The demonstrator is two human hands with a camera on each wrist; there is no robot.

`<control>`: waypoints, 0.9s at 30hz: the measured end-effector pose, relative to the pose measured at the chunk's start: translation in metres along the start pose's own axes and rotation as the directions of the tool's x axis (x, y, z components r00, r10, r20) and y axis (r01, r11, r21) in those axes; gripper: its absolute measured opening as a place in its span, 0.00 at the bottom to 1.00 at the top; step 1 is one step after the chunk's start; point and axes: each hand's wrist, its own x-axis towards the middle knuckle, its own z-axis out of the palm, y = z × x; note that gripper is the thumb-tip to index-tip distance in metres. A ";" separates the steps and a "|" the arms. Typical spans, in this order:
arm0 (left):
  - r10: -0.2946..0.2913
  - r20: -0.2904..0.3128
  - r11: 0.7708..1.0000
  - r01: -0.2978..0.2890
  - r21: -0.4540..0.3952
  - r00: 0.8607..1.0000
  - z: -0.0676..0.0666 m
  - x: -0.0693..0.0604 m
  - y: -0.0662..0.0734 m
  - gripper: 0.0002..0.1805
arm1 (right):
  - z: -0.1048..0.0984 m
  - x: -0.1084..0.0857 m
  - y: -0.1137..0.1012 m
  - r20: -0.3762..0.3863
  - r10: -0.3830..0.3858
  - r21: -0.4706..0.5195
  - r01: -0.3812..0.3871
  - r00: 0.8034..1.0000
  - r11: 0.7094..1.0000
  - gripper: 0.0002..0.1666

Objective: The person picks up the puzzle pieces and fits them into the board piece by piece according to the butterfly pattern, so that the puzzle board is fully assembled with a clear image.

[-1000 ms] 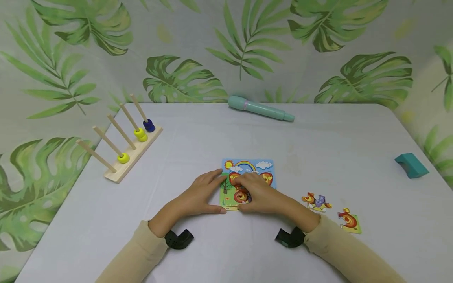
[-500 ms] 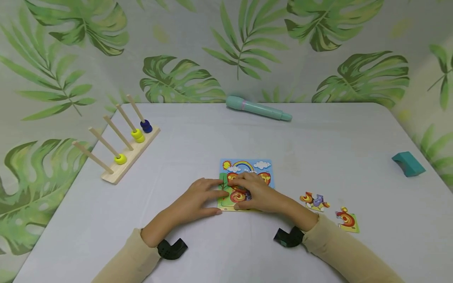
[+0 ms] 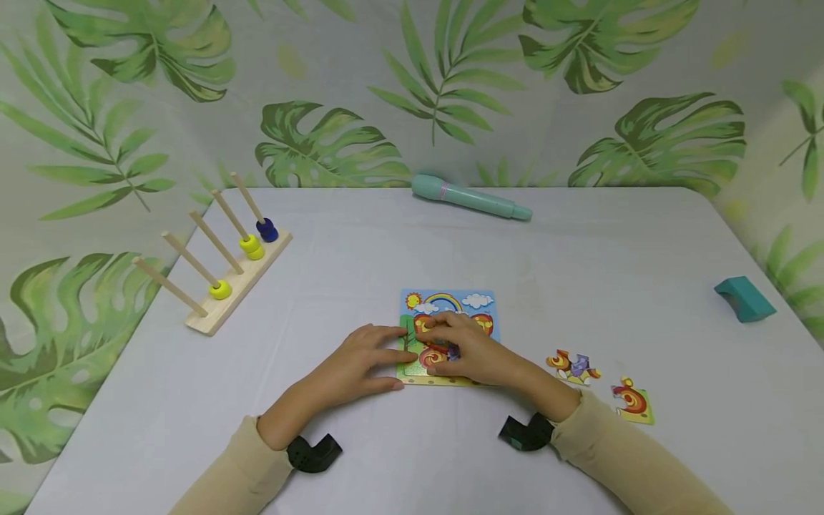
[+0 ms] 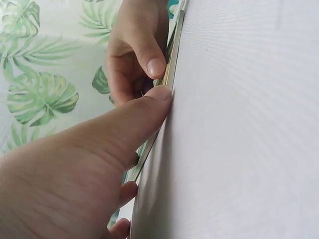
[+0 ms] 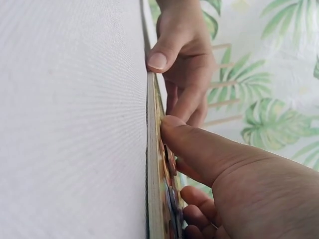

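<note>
A colourful picture puzzle board (image 3: pixel 483 315) lies flat on the white table, with a sun, rainbow and clouds along its top. My right hand (image 3: pixel 473 349) is over its middle, thumb and fingertips pinching a puzzle piece (image 3: pixel 420 369) with a red swirl and green ground at the lower left. The hand hides much of the picture. At the left side, my left hand (image 3: pixel 357 365) rests its outstretched fingers on the board's edge and the piece, its thumb by the lower left corner. The left wrist view shows both thumbs (image 4: pixel 157 67) close together along the thin board.
Two loose puzzle pieces, one with a purple patch (image 3: pixel 574 367) and one with a red curve (image 3: pixel 633 400), lie right of the board. A wooden peg stand (image 3: pixel 241 286) with beads stands left. A mint toy microphone (image 3: pixel 473 198) lies behind; a teal arch block (image 3: pixel 747 299) is far right.
My left hand has shifted slightly, its fingers more spread over the board's left edge. The right fingers and the pinched piece have moved only a little. The loose pieces lie where they were.
</note>
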 end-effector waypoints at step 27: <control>0.009 0.027 0.999 -0.010 0.039 1.000 -0.001 0.001 0.002 0.23 | 0.001 0.000 0.003 -0.008 0.054 -0.092 -0.055 0.999 0.994 0.29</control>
